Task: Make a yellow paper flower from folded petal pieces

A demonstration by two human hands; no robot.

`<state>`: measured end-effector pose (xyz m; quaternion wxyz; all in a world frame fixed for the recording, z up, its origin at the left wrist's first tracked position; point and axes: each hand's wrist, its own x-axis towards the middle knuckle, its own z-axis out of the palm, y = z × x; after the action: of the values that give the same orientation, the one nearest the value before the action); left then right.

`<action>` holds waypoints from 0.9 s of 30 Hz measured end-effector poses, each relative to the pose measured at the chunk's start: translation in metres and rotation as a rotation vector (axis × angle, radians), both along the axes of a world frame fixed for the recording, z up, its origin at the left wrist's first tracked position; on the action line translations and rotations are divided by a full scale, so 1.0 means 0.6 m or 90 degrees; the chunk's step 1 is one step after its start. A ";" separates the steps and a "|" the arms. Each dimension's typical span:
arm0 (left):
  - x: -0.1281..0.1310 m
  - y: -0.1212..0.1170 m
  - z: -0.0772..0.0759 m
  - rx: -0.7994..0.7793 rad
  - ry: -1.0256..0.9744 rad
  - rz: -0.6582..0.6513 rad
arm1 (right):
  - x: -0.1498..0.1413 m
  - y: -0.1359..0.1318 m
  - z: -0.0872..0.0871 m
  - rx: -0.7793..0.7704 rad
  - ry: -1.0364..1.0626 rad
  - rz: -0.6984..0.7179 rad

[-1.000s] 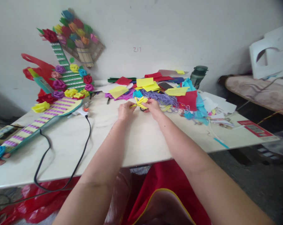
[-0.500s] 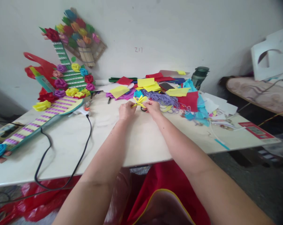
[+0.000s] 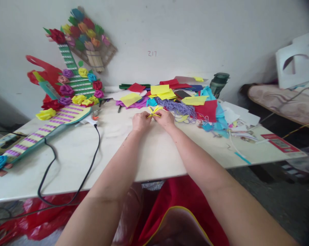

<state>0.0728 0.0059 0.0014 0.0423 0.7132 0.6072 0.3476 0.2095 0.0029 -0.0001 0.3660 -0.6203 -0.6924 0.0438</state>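
Note:
Both hands meet over the table, pinching a yellow paper flower (image 3: 155,110) with pointed petals spread between them. My left hand (image 3: 141,120) is closed on its left side, and my right hand (image 3: 166,119) is closed on its right side. Just behind the hands lie a heap of purple yarn (image 3: 178,107), stacked yellow paper sheets (image 3: 160,90) and a small blue paper piece (image 3: 151,101). A loose yellow scrap (image 3: 182,118) rests right of my right hand. My fingertips are partly hidden by the hands themselves.
On the left stand a flower-decorated guitar-shaped craft (image 3: 79,83) and a hot glue gun (image 3: 89,120) with a black cord (image 3: 94,159). A dark green bottle (image 3: 219,84) stands at the back right. Red paper (image 3: 207,111) and scraps cover the right side.
My hands have drawn closer together around the yellow flower, and its petals look narrower and more folded. The dark ring seen beside my right hand is now hidden. The view shifts slightly.

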 end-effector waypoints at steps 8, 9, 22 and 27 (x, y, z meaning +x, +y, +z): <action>0.007 -0.004 0.001 -0.007 -0.031 -0.006 | -0.001 -0.001 0.002 0.003 -0.050 -0.015; 0.007 -0.004 0.002 -0.009 -0.038 -0.006 | -0.002 -0.002 0.003 0.005 -0.059 -0.020; 0.006 -0.007 0.002 0.010 -0.137 -0.061 | 0.001 -0.004 0.007 0.036 -0.057 0.012; -0.004 -0.011 0.010 0.014 -0.158 -0.090 | 0.010 -0.004 0.008 0.051 -0.105 0.117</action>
<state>0.0705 -0.0004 0.0072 0.1335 0.7061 0.5421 0.4355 0.2153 0.0007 0.0049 0.3265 -0.5408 -0.7752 -0.0018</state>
